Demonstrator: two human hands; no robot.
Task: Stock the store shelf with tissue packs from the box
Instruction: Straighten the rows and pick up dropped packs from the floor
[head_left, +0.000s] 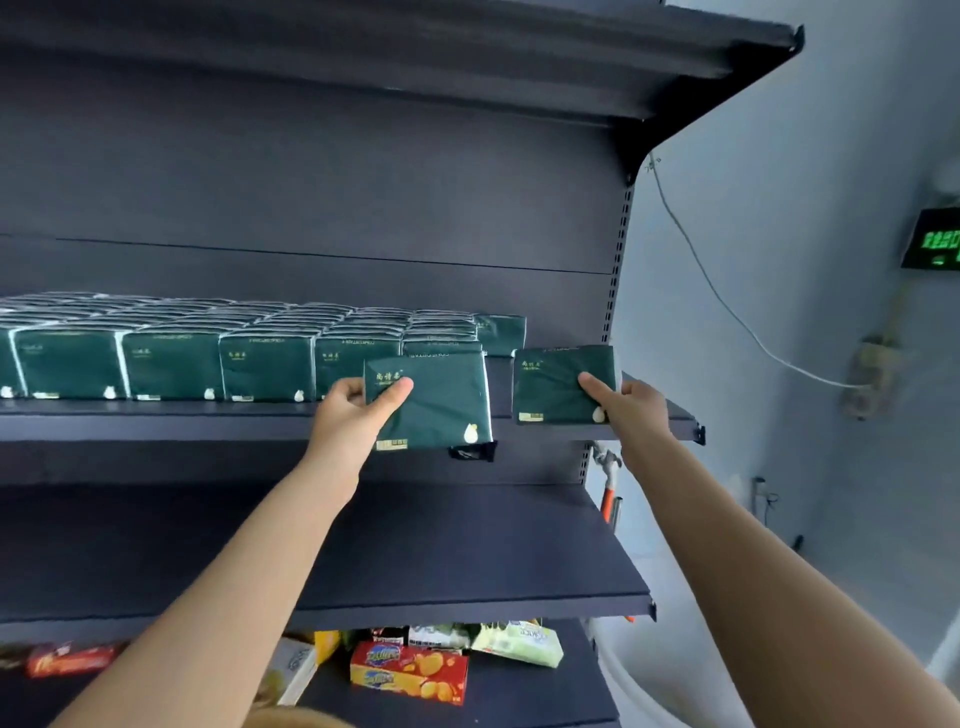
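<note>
While the left hand (358, 410) pinches one green tissue pack (441, 400) by its left edge in front of the shelf (156, 421), the right hand (631, 410) grips a second pack (556, 384) by its right edge at the shelf's right end, beside the stocked rows (208, 353).

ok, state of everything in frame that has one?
left grip, pinches left pack
left pack, upright, overlapping the shelf's front edge, not set down
right grip, holds right pack
right pack, upright at the shelf's right end
stocked packs, upright, in rows
tissue shelf, filled at left, gap at right
wall sign, lit green
</note>
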